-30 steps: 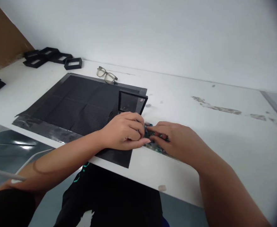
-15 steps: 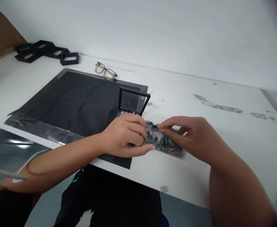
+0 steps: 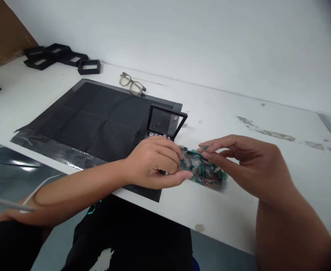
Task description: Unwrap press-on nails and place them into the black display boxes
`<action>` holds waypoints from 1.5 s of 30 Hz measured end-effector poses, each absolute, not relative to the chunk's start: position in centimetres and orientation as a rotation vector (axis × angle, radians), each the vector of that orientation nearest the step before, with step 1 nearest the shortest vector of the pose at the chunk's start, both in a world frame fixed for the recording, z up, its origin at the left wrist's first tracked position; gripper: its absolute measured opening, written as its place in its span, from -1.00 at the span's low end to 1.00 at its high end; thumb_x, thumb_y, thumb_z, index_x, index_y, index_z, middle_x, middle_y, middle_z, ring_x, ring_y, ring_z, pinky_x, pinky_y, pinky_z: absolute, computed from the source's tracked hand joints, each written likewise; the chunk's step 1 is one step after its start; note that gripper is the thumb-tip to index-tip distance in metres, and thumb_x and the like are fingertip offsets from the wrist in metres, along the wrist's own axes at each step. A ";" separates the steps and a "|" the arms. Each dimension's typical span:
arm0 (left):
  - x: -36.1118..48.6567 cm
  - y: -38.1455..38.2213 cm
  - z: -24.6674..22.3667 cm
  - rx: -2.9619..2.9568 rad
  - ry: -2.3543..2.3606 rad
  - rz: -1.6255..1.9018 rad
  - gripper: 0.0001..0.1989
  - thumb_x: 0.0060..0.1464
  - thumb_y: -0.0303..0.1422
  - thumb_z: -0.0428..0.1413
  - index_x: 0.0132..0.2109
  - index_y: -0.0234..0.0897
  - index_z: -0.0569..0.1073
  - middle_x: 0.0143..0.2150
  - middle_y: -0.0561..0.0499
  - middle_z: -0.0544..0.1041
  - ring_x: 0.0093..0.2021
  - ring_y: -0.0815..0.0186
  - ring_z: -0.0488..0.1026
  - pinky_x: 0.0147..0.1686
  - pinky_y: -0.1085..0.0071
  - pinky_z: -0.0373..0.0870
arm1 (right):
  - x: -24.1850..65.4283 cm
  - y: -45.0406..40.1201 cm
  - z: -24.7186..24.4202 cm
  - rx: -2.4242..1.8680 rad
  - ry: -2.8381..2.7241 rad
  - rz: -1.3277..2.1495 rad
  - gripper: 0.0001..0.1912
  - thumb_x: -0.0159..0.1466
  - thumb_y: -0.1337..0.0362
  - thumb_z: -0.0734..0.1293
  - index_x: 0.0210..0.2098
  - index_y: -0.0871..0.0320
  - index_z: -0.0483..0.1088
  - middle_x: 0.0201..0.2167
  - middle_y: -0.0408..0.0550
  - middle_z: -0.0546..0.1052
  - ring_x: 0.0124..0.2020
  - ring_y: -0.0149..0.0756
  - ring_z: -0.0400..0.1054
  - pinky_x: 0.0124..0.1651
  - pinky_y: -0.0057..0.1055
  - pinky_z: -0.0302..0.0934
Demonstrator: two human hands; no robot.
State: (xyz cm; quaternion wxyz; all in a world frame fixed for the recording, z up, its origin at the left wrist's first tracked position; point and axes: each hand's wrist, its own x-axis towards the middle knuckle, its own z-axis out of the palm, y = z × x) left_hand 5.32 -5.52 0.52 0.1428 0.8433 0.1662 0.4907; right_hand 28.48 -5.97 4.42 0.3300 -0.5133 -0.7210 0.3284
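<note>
A clear plastic bag of green, teal and pinkish glossy pieces lies on the white table. My left hand is closed at its left end, fingers curled and thumb along the lower edge; the fingertips are partly hidden. Just above the bag, my right hand pinches a small grey-green piece between thumb and forefinger. Behind my left hand stands a small black case with its windowed lid raised. Shiny round items show inside, the rest covered by my hand.
A black mat is taped on the white table. Eyeglasses rest beyond its far edge. Several black frame-like boxes sit at the back left. A pale cable crosses near my left forearm.
My right hand has lifted slightly off the bag, and a grey-green piece now shows between its fingertips. My left hand stays at the bag's end. The whole view has shifted slightly.
</note>
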 end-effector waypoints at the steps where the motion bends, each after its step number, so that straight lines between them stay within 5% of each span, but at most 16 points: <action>1: 5.3 -5.5 0.5 2.438 0.493 1.415 -0.64 0.07 -0.42 0.29 -0.60 -0.30 0.35 -0.57 0.11 0.56 -0.35 0.30 0.63 -0.28 0.43 0.54 | 28.7 -5.9 4.3 -1.313 -1.896 0.874 -0.79 0.21 0.05 0.49 -0.37 0.03 0.52 -0.28 -0.08 0.64 -0.34 -0.24 0.53 -0.46 -0.37 0.38; 9: 5.4 -5.5 0.3 2.549 0.537 1.353 -0.58 0.17 -0.36 0.23 -0.63 -0.27 0.37 -0.60 0.15 0.57 -0.31 0.29 0.65 -0.28 0.39 0.51 | 29.1 -4.9 3.3 -1.465 -2.204 0.452 -0.74 0.21 -0.02 0.46 -0.34 0.03 0.56 -0.64 -0.23 0.27 -0.61 -0.44 0.11 -0.54 -0.40 0.01; 20: 5.3 -5.4 0.3 2.583 0.560 1.309 -0.64 0.13 -0.42 0.23 -0.61 -0.27 0.39 -0.58 0.09 0.55 -0.35 0.31 0.58 -0.27 0.43 0.56 | 27.6 -5.0 2.6 -1.588 -2.472 0.726 -0.85 0.23 0.15 0.38 -0.33 -0.06 0.64 -0.62 -0.22 0.45 -0.62 -0.44 0.20 -0.52 -0.44 0.00; 34: 5.1 -5.5 0.7 2.640 0.497 1.272 -0.67 0.15 -0.39 0.23 -0.57 -0.27 0.42 -0.54 0.10 0.58 -0.34 0.32 0.57 -0.26 0.40 0.54 | 29.3 -4.8 3.1 -1.621 -2.420 0.884 -0.73 0.28 -0.02 0.35 -0.25 0.00 0.58 -0.56 -0.18 0.50 -0.61 -0.38 0.28 -0.57 -0.42 0.10; 45: 5.1 -5.6 0.7 2.626 0.490 1.257 -0.63 0.19 -0.36 0.19 -0.58 -0.27 0.42 -0.55 0.09 0.57 -0.36 0.31 0.55 -0.27 0.39 0.54 | 28.2 -4.9 2.6 -1.541 -2.473 0.643 -0.86 0.27 0.17 0.35 -0.38 0.01 0.54 -0.55 -0.16 0.52 -0.61 -0.39 0.24 -0.56 -0.41 0.06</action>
